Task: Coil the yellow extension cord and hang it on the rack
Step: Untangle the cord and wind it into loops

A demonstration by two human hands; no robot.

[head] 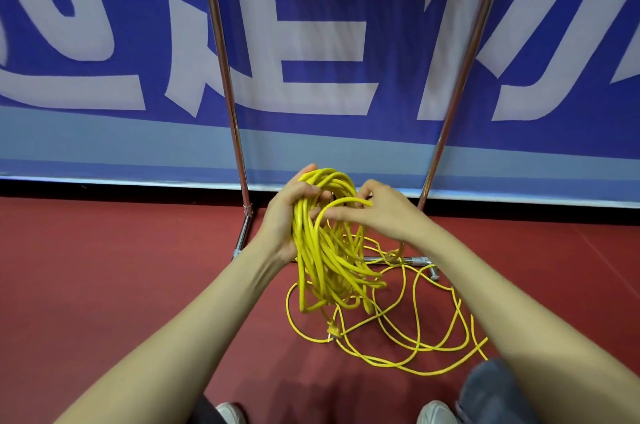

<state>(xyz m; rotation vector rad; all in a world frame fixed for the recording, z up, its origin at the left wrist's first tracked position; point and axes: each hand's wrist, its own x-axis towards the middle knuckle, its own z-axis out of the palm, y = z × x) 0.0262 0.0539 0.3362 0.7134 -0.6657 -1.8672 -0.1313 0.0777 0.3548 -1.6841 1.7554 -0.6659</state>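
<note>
Gripping a fat bunch of loops of the yellow extension cord (325,250) w/ the left hand (285,215), fingers curled round the top. Pinching one strand of a loop w/ the right hand (388,212), just beside the left. Holding the bunch up over the red floor (104,285), in front of the rack (227,84). Leaving the rest of the cord & its plug (333,332) lying in loose loops on the floor, near the rack's bottom bar.

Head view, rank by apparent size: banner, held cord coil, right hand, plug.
1. banner, fills the background.
2. held cord coil.
3. right hand, touching the coil at similar distance, so this ranking holds.
4. plug, smallest.
</note>
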